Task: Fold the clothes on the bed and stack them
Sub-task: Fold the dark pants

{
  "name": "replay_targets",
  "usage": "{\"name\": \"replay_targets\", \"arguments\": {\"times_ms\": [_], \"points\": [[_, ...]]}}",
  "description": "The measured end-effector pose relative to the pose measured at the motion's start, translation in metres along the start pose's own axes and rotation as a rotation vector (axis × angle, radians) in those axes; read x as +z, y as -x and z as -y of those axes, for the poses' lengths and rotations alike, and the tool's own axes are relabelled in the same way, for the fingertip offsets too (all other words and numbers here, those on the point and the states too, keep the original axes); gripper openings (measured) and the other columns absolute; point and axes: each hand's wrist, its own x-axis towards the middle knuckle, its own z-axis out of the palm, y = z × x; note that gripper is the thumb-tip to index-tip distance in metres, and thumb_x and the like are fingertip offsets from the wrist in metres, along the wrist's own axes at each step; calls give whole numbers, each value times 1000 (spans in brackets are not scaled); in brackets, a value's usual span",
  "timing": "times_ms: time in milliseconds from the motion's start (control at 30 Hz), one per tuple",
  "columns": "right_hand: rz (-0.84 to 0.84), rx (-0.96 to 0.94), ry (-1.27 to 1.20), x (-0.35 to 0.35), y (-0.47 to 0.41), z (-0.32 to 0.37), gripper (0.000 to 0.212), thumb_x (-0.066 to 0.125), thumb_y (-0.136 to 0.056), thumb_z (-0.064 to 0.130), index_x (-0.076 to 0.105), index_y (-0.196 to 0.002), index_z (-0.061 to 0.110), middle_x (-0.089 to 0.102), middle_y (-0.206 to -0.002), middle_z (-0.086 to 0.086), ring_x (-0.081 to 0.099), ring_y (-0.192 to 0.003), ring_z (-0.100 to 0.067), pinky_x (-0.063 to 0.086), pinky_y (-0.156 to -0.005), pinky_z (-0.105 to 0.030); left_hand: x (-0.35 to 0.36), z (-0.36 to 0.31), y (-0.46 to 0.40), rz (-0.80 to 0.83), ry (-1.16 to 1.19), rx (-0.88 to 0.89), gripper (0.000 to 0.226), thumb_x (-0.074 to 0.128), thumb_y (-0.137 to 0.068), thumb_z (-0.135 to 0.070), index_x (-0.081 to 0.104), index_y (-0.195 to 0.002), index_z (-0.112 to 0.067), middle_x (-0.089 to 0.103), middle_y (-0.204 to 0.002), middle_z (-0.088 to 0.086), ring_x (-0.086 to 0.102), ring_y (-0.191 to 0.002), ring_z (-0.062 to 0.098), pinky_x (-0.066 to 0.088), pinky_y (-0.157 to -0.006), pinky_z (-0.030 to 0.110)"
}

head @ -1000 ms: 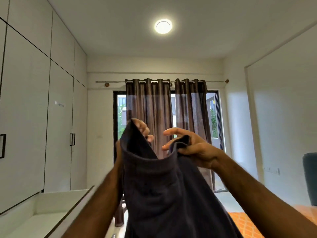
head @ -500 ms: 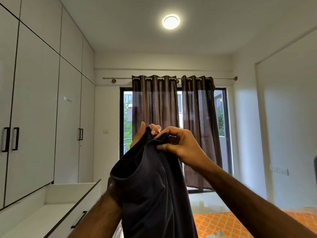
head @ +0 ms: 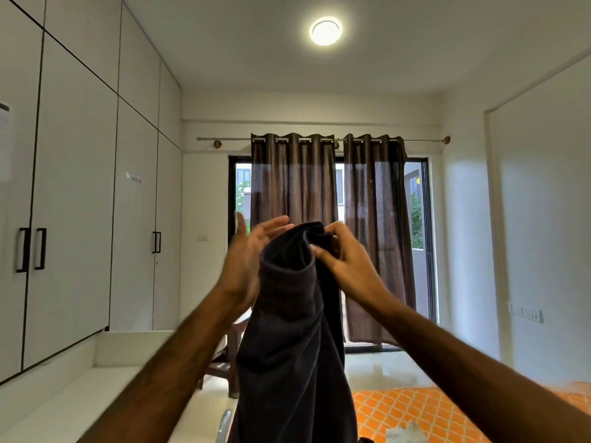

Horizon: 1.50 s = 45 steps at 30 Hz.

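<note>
A dark grey garment (head: 294, 340) hangs in the air in front of me at chest height, bunched at its top and falling out of view below. My right hand (head: 345, 263) pinches its top edge between thumb and fingers. My left hand (head: 249, 260) is just left of the cloth with its fingers spread, its palm beside the bunched top; it grips nothing that I can see. The bed with an orange patterned sheet (head: 415, 414) lies at the lower right, and a pale piece of cloth (head: 406, 433) rests on it near the bottom edge.
White wardrobes (head: 80, 203) fill the left wall, with a low white ledge (head: 96, 378) under them. A brown wooden stool (head: 220, 366) stands behind the garment. Brown curtains (head: 326, 225) cover the glass door at the far end. A white wall (head: 543, 219) is on the right.
My left hand has let go of the garment's top and opened beside it. My right hand keeps its pinch. The view has tilted down a little, showing more of the bed.
</note>
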Motion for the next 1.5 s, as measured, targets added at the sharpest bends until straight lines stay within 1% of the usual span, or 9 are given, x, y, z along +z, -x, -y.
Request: {"name": "replay_targets", "arguments": {"times_ms": [167,233,400,567,767,967,1133,1367,1500], "points": [[-200,150,1,-29,-28,-2,21,61,-100,26,51,-114,14,64,-103,8,63,-99,-7,47,-76,-23,-43,12,11,64,-258,-46,119,77,-39,-86,46,-139,-29,65,-132,2,68,-111,21,56,-87,43],[-237,179,6,-27,-35,-2,19,59,-101,28,50,-113,16,62,-101,9,61,-95,-6,44,-71,-19,-26,23,15,45,-420,-70,111,87,-52,-68,36,-143,-31,61,-130,-3,68,-104,11,57,-79,28],[-272,144,194,-17,-44,10,20,58,-101,32,47,-111,19,62,-98,11,61,-88,-3,49,-74,-27,10,30,0,21,-565,-21,73,84,-73,-35,37,-129,-35,55,-111,-23,60,-101,0,50,-76,17],[-51,217,-109,-51,-48,46,37,73,-90,34,59,-115,11,71,-111,-9,71,-100,-22,61,-84,-36,7,3,-2,-67,-330,34,47,77,-81,-5,62,-124,-15,72,-109,-2,72,-87,5,56,-67,16],[213,248,-355,-96,-49,92,38,70,-81,29,68,-112,7,76,-103,-10,74,-88,-18,59,-71,-25,22,-59,7,138,-285,65,74,84,-52,-66,69,-108,-20,77,-100,2,74,-89,16,58,-68,22],[94,-2,-530,-102,-50,123,28,51,-90,36,64,-102,14,74,-79,6,71,-74,-6,57,-69,-21,59,-104,4,-47,-386,281,30,69,-88,-41,71,-105,-16,78,-94,0,74,-88,18,57,-72,26],[-132,50,-296,-103,-56,131,35,43,-105,39,59,-81,19,61,-58,11,59,-49,5,47,-50,-10,64,-129,6,232,-265,190,34,71,-78,-32,69,-104,-10,76,-93,6,74,-83,20,60,-70,28],[222,384,-353,-76,28,-11,30,62,-96,14,62,-125,9,75,-111,-5,72,-102,-20,59,-80,-27,-8,23,23,243,-438,-217,41,69,-81,10,66,-118,-8,75,-111,7,72,-97,22,59,-75,26],[464,647,-213,-37,134,-104,48,78,-84,11,63,-130,10,71,-122,-12,68,-114,-30,57,-96,-48,-54,147,86,312,-583,-486,54,75,-79,9,62,-122,-21,71,-115,-9,68,-105,8,54,-85,20]]}}
